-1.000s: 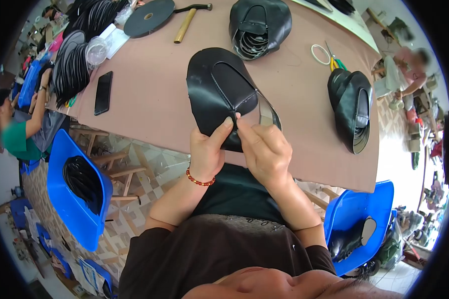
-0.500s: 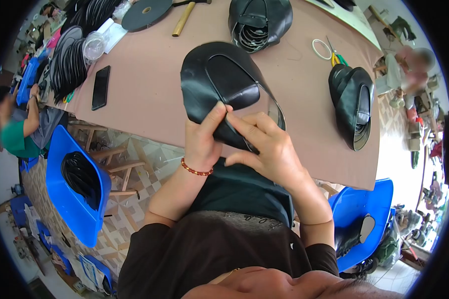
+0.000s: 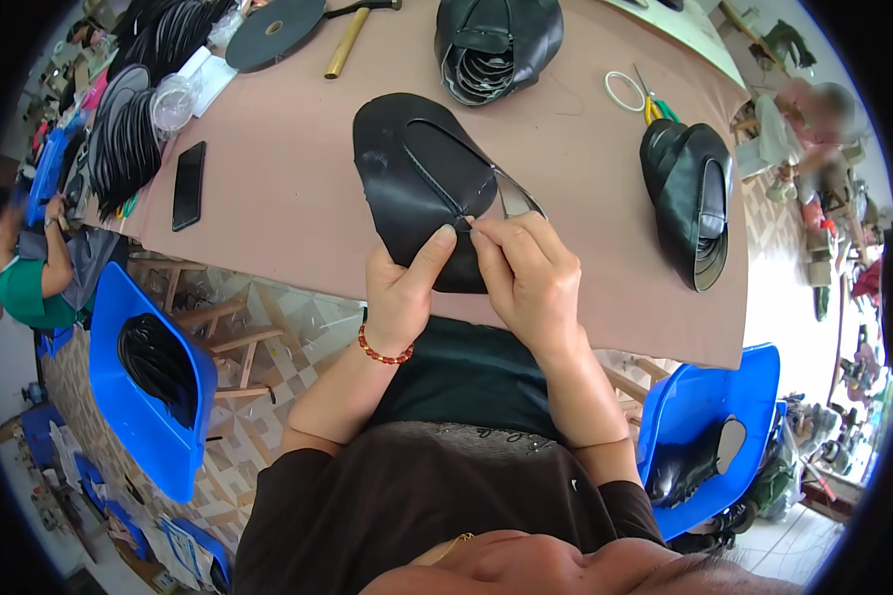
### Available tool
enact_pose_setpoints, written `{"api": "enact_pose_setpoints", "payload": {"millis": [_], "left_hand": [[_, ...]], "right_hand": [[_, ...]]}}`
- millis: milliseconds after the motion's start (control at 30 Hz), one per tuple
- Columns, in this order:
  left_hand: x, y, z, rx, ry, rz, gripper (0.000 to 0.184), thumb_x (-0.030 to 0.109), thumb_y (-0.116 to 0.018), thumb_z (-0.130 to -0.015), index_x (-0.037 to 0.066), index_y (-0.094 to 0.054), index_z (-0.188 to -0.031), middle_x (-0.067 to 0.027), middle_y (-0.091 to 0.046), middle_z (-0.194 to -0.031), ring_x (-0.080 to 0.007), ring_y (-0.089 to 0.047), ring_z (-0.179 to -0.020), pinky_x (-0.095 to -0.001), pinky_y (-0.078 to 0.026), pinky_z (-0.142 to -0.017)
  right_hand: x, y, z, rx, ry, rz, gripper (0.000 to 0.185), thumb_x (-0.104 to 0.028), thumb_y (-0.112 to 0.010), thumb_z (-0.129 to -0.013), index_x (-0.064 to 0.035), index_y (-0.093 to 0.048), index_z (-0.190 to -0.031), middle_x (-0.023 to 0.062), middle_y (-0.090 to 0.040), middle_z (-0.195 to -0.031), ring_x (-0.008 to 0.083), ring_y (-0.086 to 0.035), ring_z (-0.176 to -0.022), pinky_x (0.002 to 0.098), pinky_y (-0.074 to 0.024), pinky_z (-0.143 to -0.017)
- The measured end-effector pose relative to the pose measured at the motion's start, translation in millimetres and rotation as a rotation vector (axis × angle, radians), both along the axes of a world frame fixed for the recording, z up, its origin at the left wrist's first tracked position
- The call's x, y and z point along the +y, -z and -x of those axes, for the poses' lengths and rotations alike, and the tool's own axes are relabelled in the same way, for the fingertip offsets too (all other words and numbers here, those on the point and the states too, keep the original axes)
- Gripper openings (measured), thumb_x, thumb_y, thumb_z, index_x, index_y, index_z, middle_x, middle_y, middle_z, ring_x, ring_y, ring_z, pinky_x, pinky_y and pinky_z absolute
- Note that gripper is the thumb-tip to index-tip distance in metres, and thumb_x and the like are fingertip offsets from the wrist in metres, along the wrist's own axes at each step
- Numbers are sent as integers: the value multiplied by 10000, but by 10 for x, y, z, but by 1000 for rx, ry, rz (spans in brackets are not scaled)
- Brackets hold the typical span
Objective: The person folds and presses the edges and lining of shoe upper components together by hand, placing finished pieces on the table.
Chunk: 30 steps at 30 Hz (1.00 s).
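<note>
Upper (image 3: 402,188), one, mid-frame: grasped by left hand (image 3: 399,288) and pinched by right hand (image 3: 529,270), seemingly unfinished; top-centre stack (image 3: 534,50) and right-edge stack (image 3: 673,198), both unhandled, completion untold.

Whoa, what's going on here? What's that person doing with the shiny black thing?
The person is holding a black piece, maybe part of a shoe, over the table. The left hand grips its near side, thumb on top. The right hand has its fingertips pinched together at the seam; what they pinch is too small to tell. A phone and a hammer lie off to the left.
</note>
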State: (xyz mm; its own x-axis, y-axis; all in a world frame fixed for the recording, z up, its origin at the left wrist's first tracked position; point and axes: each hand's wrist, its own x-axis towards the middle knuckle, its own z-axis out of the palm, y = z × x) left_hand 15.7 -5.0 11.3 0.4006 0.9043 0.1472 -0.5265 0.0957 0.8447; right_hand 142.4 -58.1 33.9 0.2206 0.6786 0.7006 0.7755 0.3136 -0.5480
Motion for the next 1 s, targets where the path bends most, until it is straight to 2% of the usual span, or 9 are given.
{"api": "enact_pose_setpoints", "payload": {"millis": [233,333,433,467,700,800,833,900,1000], "left_hand": [[-90,9,-13,-197,131,329,102,34,-565,-928,-6,-625,-999,-56,-663,-963,-107,-637,-862,-260,-516,-763],[-84,13,-8,-213,159,391,90,32,-575,-923,-7,-624,-988,-36,-658,-929,-86,-622,-834,-246,-508,-758],[-77,55,-1,-197,61,360,78,30,-586,-918,-5,-626,-976,-17,-645,-907,-72,-601,-815,-231,-498,-756],[-72,57,14,-185,51,313,76,27,-587,-917,-6,-626,-974,-14,-642,-909,-69,-595,-814,-227,-495,-755],[-130,-147,131,-98,16,146,83,36,-582,-922,-12,-628,-971,-26,-642,-913,-82,-599,-831,-232,-493,-761],[-95,-157,181,7,19,111,106,58,-591,-921,-12,-620,-995,-37,-643,-905,-98,-610,-834,-251,-504,-763],[-82,-149,194,57,24,98,118,66,-594,-921,-12,-616,-1006,-40,-643,-903,-104,-614,-835,-258,-508,-762],[-46,-156,171,-130,51,257,139,75,-604,-915,-6,-605,-1028,-42,-640,-895,-114,-615,-818,-271,-516,-747],[6,-229,94,-227,21,345,156,76,-615,-907,8,-593,-1046,-43,-633,-880,-122,-615,-789,-283,-523,-730]], "right_hand": [[-64,96,93,227,92,-22,93,52,-673,-780,-10,-660,-847,94,-623,-747,192,-595,-610,282,-480,-534],[-52,133,93,135,101,-103,137,66,-689,-747,-5,-670,-863,83,-616,-733,183,-578,-595,280,-472,-520],[-3,162,37,-163,14,-237,222,65,-714,-701,-2,-683,-911,65,-606,-721,174,-564,-582,280,-459,-498],[-13,152,4,-260,-44,-232,288,56,-723,-665,8,-683,-947,49,-590,-726,165,-556,-572,276,-446,-480],[-105,-148,88,-411,-131,-29,294,59,-728,-679,2,-680,-963,59,-594,-770,186,-557,-593,300,-454,-475],[-115,-211,91,-523,-175,16,276,-2,-690,-700,38,-662,-972,51,-567,-815,162,-571,-639,275,-480,-501],[-114,-201,102,-486,-190,18,298,-10,-707,-693,34,-664,-985,51,-569,-819,156,-564,-638,271,-480,-511],[-92,-177,129,-410,-218,17,344,-26,-741,-680,27,-667,-1012,52,-571,-825,145,-548,-637,265,-480,-530],[-104,-391,23,155,-403,292,398,-22,-785,-666,-4,-681,-1050,48,-574,-809,122,-524,-635,256,-470,-555]]}}
